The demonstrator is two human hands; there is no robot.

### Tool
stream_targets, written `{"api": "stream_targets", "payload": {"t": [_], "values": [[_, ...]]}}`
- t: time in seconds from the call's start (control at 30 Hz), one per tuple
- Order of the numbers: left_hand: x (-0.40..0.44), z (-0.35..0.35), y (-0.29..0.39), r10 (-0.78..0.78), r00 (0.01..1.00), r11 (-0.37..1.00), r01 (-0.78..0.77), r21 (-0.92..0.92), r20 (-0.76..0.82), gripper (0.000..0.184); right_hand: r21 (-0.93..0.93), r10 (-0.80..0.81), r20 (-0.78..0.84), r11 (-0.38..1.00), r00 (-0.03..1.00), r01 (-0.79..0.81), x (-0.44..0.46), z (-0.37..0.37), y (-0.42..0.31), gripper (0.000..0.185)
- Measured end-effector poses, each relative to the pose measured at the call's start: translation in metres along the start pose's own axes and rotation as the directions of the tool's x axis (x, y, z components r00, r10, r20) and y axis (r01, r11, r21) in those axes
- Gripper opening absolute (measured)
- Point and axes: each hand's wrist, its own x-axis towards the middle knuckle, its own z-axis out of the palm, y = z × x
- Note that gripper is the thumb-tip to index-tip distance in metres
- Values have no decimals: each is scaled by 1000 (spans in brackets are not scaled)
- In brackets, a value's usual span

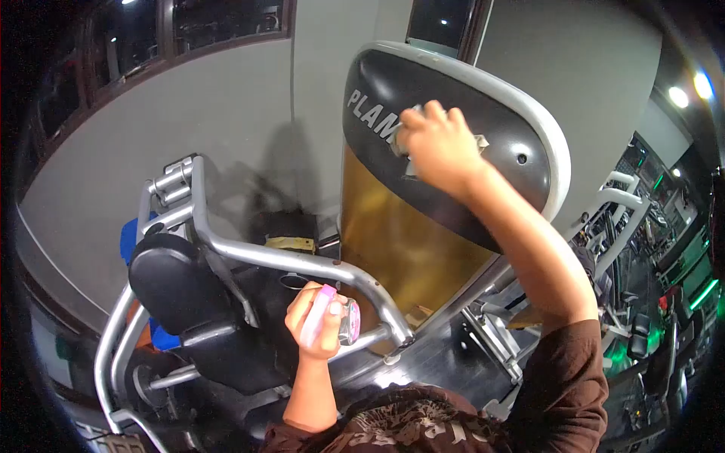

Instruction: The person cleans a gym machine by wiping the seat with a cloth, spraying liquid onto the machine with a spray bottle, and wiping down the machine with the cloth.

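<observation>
My left hand (308, 325) is closed around a small spray bottle (350, 323) with a pink and white trigger head and a clear body, held low in front of my chest. My right hand (445, 155) is raised to the black panel (506, 121) at the top of a gym machine. Its fingers are bent over a light cloth (482, 142), of which only small edges show, pressed against the panel. Part of the silver lettering on the panel is covered by this hand.
A black padded seat (170, 283) and curved silver frame bars (302, 260) stand left of the machine's gold-brown shroud (377, 226). One bar ends close to the bottle. A grey wall (226, 98) lies behind. More gym equipment (623, 200) is at the right.
</observation>
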Motion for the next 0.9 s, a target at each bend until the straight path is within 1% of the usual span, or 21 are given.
{"api": "stream_targets", "payload": {"t": [0.07,0.1,0.17,0.23,0.27,0.37,0.47,0.5,0.57,0.63,0.73,0.83,0.87,0.9], "values": [[2,-3,0,44,999,998,-44,37,17,26,-32,-91,3,995,996,91,-13,11,-14,14],[3,-5,0,62,998,996,-63,55,20,29,-4,-79,27,997,996,79,-26,16,-24,16],[3,-6,1,56,998,997,-56,50,7,30,-60,-208,30,976,978,210,-58,8,-32,19],[4,-6,0,72,997,995,-71,74,-6,31,-47,-230,-7,972,973,230,-92,6,-39,23],[2,-11,-4,72,997,993,-73,95,12,31,-31,-231,66,972,971,233,-102,1,-40,24],[2,-10,-1,37,999,993,-38,115,9,33,14,-250,130,968,959,251,-103,4,-36,24],[2,-6,0,44,999,993,-43,108,-4,32,-10,-223,39,975,974,223,-77,20,-44,23],[1,-5,1,42,999,994,-40,101,-9,32,-59,-223,-6,973,975,223,-64,24,-48,21],[0,-5,2,61,998,991,-60,117,-7,31,-27,-206,115,977,972,210,-33,32,-58,20],[1,-9,3,78,997,991,-75,109,-19,31,-108,-208,25,972,978,210,10,74,-69,20],[2,-13,2,74,996,992,-68,104,-56,30,-50,-99,3,994,995,99,54,106,-73,21],[4,-15,-1,70,995,990,-60,124,-76,30,-72,-12,70,997,997,17,71,100,-74,22],[6,-16,-1,72,995,989,-61,138,-75,30,-80,-14,164,996,986,28,70,95,-73,24],[6,-18,-1,71,996,986,-60,158,-60,30,-61,-4,222,998,975,18,67,91,-72,24]]}}
